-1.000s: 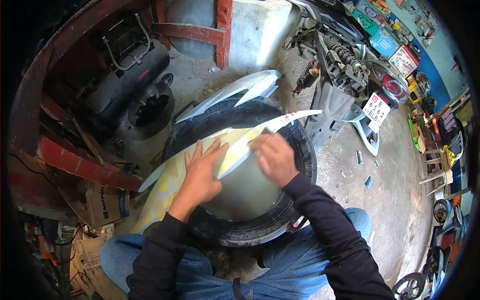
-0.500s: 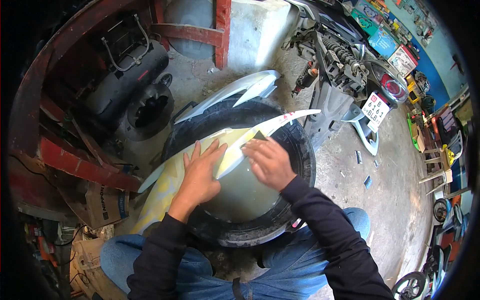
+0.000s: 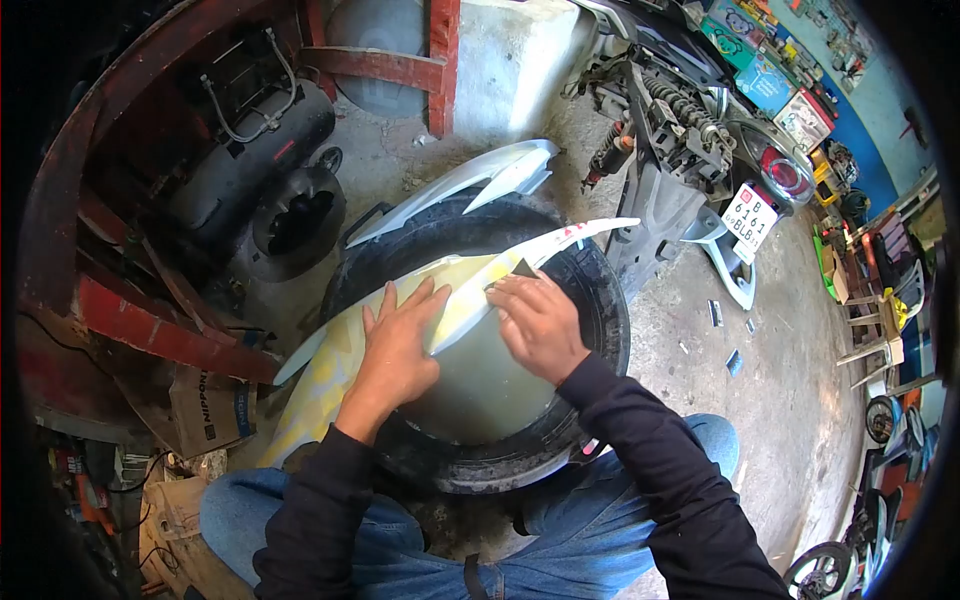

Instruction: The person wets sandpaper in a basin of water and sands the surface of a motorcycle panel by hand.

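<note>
A long white and yellow panel lies slantwise across a round black tub that holds cloudy water. My left hand rests on the panel with its fingers spread. To its right, my right hand has its fingers pressed together round a small dark sheet at the panel's lower edge; only a corner of the sheet shows. The panel's pointed white end, with small red marks, reaches past the tub's right part.
Another pale panel lies on the tub's far rim. A partly stripped motorcycle stands at the back right. A black tank and a red frame are at the left, near a cardboard box.
My right hand has moved slightly left and down along the panel from a second ago, and the dark sheet's corner shows more clearly. My left hand remains on the panel.
</note>
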{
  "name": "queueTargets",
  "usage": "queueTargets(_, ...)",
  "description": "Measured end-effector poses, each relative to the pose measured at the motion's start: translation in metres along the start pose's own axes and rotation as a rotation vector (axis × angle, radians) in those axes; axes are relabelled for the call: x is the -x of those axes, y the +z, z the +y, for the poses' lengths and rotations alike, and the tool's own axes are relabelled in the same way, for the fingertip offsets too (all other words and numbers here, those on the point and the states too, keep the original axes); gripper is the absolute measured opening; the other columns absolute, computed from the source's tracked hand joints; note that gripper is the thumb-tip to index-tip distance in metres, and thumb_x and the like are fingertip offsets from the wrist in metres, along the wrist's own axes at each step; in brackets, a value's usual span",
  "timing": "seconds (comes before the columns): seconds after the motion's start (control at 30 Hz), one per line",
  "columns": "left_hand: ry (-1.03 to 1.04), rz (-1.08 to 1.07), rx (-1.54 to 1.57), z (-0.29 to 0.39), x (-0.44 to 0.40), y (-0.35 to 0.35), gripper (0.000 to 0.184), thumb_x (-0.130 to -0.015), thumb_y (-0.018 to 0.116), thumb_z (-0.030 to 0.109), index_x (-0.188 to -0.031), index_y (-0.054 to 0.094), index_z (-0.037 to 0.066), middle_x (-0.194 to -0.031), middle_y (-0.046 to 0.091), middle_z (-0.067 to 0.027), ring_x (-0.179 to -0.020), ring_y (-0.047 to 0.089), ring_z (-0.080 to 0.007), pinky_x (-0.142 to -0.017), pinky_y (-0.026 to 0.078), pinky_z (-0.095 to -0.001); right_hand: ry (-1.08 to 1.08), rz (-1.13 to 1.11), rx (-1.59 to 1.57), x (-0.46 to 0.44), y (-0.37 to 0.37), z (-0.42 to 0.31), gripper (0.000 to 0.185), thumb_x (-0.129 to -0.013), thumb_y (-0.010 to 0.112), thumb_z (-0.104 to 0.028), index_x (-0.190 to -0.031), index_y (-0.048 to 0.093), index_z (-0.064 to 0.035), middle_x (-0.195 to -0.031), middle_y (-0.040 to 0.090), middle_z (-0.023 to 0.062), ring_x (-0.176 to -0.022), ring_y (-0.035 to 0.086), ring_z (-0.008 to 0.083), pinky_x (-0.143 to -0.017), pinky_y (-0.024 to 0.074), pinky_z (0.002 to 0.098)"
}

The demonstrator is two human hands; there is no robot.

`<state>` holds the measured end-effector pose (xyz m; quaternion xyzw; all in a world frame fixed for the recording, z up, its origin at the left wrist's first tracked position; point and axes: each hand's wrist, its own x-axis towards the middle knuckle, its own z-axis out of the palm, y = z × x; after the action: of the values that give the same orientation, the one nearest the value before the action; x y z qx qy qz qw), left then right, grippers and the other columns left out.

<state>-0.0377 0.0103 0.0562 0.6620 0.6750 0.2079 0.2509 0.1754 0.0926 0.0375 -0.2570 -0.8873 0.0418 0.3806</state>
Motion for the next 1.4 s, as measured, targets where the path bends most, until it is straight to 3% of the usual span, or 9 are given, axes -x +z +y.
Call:
queueTargets(0.4,0.014,0.013,-0.014,-0.001,0.002,0.004,0.088,-0.067,0.06,-0.006,-0.152,0.052,0.016,-0.164,0.04,-0.0132,-0.153,0.018,-0.0541,-0.121,0.01,-0.0727,0.179,0.025,0.073,0.005,0.004,0.021,0.022,-0.088,0.064,-0.005,-0.108,0.073,-0.0049,-0.11,0.071,0.0115,-0.11,0.067,0.0313,-0.106,0.0475,0.0475)
queueTargets(0.5,0.021,0.033,-0.009,0.001,0.002,0.005,0.088,-0.066,0.062,-0.006,-0.151,0.053,0.015,-0.163,0.042,-0.0147,-0.153,0.019,-0.0554,-0.12,0.01,-0.0736,-0.017,0.038,0.055,0.01,0.006,0.007,0.026,-0.084,0.066,-0.006,-0.11,0.071,-0.0042,-0.113,0.069,0.0114,-0.11,0.066,0.0301,-0.102,0.0492,0.0472)
queueTargets(0.57,0.016,0.039,-0.008,0.001,0.003,0.003,0.088,-0.066,0.062,-0.006,-0.151,0.053,0.015,-0.163,0.041,-0.0147,-0.153,0.019,-0.0554,-0.12,0.01,-0.0738,0.139,0.001,0.085,0.01,0.004,0.042,0.03,-0.084,0.068,-0.008,-0.113,0.071,-0.0055,-0.118,0.069,0.0116,-0.117,0.065,0.0289,-0.107,0.0474,0.0479)
queueTargets(0.7,0.0,0.005,-0.014,0.0,0.005,0.004,0.091,-0.066,0.058,-0.007,-0.153,0.05,0.017,-0.166,0.038,-0.0117,-0.154,0.015,-0.0551,-0.12,0.009,-0.0745,0.018,-0.009,0.061,0.013,0.011,-0.002,0.029,-0.087,0.066,-0.008,-0.115,0.071,-0.0035,-0.12,0.07,0.013,-0.118,0.065,0.03,-0.105,0.0468,0.0486)
queueTargets(0.87,0.004,0.024,-0.009,-0.001,0.005,0.005,0.091,-0.065,0.058,-0.007,-0.153,0.051,0.018,-0.166,0.038,-0.0109,-0.154,0.015,-0.0557,-0.119,0.01,-0.0748,0.248,-0.008,0.133,0.004,0.01,0.029,0.029,-0.087,0.067,-0.008,-0.115,0.073,-0.0062,-0.12,0.071,0.0127,-0.122,0.065,0.03,-0.109,0.0467,0.047)
queueTargets(1.0,0.01,0.024,-0.009,-0.001,0.002,0.007,0.09,-0.066,0.057,-0.008,-0.152,0.051,0.018,-0.166,0.038,-0.0105,-0.154,0.015,-0.056,-0.119,0.009,-0.0748,0.049,-0.1,0.001,0.012,0.013,-0.002,0.032,-0.089,0.065,-0.01,-0.119,0.07,-0.002,-0.125,0.07,0.0151,-0.125,0.062,0.0313,-0.108,0.0457,0.0497)
queueTargets(1.1,0.002,0.021,-0.003,0.0,0.003,0.004,0.09,-0.067,0.057,-0.007,-0.152,0.051,0.018,-0.166,0.038,-0.0105,-0.154,0.015,-0.0557,-0.119,0.009,-0.0749,0.19,-0.005,0.108,-0.003,0.014,0.037,0.035,-0.087,0.068,-0.013,-0.121,0.07,-0.0032,-0.127,0.07,0.0151,-0.127,0.062,0.0326,-0.111,0.0441,0.0496)
queueTargets(1.23,-0.006,0.008,0.005,-0.002,0.003,0.004,0.089,-0.067,0.058,-0.007,-0.153,0.051,0.018,-0.166,0.038,-0.0103,-0.154,0.014,-0.0551,-0.119,0.009,-0.0748,0.108,-0.147,-0.001,0.003,0.013,-0.01,0.033,-0.091,0.063,-0.011,-0.122,0.071,-0.0024,-0.131,0.068,0.0169,-0.129,0.061,0.0333,-0.112,0.0431,0.0497)
queueTargets(1.4,-0.015,0.01,0.004,0.0,0.005,0.005,0.09,-0.066,0.058,-0.007,-0.152,0.051,0.018,-0.166,0.039,-0.0104,-0.154,0.014,-0.0555,-0.12,0.009,-0.0747,0.181,-0.039,0.113,-0.008,0.019,0.04,0.032,-0.089,0.065,-0.013,-0.118,0.073,-0.0019,-0.126,0.071,0.0196,-0.126,0.063,0.0337,-0.114,0.0427,0.0475)
